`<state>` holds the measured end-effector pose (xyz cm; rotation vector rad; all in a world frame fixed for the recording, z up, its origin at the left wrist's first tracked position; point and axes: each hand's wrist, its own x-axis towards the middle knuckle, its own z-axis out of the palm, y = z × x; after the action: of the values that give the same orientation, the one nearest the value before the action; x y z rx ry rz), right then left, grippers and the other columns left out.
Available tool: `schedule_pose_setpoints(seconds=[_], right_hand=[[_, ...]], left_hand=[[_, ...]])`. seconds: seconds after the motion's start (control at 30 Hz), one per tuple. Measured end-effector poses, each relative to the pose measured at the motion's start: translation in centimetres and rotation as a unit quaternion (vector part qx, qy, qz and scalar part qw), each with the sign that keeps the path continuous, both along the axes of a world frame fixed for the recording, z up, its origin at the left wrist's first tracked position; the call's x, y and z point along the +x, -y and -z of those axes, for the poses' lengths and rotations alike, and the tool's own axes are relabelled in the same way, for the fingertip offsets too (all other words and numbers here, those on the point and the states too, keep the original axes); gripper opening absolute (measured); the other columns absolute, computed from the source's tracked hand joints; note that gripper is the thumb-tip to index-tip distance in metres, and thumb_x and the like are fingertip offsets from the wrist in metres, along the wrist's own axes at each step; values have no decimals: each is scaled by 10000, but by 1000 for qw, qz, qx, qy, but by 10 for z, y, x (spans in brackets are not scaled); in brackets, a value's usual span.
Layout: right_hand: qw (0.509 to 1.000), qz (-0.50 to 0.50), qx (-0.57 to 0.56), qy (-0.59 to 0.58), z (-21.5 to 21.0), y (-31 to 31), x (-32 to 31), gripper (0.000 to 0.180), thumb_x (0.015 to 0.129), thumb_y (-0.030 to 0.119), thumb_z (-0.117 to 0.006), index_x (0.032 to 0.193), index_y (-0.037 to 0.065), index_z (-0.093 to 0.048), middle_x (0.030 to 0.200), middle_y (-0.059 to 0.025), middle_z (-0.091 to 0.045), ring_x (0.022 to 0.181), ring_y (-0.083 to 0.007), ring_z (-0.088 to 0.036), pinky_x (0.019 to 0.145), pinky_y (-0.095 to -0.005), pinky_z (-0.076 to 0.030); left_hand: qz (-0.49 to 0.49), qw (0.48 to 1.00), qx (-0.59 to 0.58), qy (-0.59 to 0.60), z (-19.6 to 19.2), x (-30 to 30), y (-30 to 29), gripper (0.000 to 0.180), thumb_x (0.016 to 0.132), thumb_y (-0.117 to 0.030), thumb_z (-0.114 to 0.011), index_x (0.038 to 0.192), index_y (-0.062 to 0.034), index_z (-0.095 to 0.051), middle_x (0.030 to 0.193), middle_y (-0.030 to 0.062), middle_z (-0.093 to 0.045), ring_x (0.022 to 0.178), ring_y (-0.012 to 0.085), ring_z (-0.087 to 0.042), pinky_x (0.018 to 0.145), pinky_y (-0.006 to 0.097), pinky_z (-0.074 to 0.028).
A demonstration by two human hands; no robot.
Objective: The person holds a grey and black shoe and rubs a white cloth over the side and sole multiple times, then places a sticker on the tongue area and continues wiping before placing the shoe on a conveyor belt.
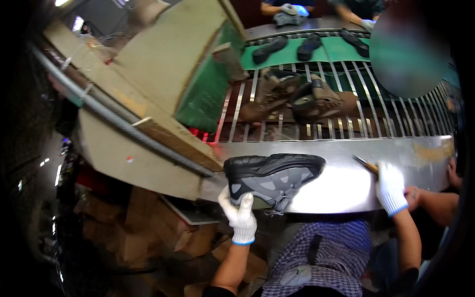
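Gripping grey-and-black shoe (269, 179) by heel end with left hand (241, 217), in white glove with blue cuff, with fingers clasped around heel and collar. Holding it at near edge of steel bench (336, 148), toward left end. Can't tell whether resting on the metal or raised slightly. Turned on its side: heel left, toe right, with long axis running left-right, roughly parallel to near edge. Facing black sole away, toward metal-bar rack (363, 111); facing opening and laces back toward the body.

Clutching slim yellow-handled tool (366, 165) in gloved right hand (391, 184), with fingers closed around handle, well apart from shoe. Aiming tip up-left, over bench.

Seeing brown boots (321, 101) on rack, a bit blurred. Further back, seeing three dark soles (309, 47) on green belt (284, 55). Also spotting co-worker's bare hand (413, 196) just beside right wrist.
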<state>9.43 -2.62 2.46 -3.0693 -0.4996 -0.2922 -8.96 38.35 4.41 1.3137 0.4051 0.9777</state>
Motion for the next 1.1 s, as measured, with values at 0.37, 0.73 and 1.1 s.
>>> schedule_pose_setpoints(seconds=[0.37,0.73,1.1], right_hand=[[793,-49,473,-382,-94,-74,-67,397,947,97,-665,1325,0,-591,946,-46,-621,812,-141,-636,740,-314,-547],[980,-135,32,-145,-151,-115,-49,553,975,310,-747,1445,70,-579,1026,-192,-712,894,-375,-723,775,-506,-572],[946,-281,-140,-85,-192,-144,29,391,1015,267,-630,1393,167,-615,882,-153,-699,751,-330,-727,624,-446,-559]], left_hand=[[76,852,392,-338,3,-1,50,577,697,-425,-995,896,-39,-616,778,130,-629,742,370,-641,678,480,-529],[156,783,568,-197,-49,66,15,1119,614,-400,-983,1523,11,-475,1556,270,-452,1442,492,-445,1179,555,-418],[318,659,573,-368,-72,124,2,1200,659,-609,-927,1565,-16,-410,1347,207,-597,1183,404,-624,1013,509,-531]])
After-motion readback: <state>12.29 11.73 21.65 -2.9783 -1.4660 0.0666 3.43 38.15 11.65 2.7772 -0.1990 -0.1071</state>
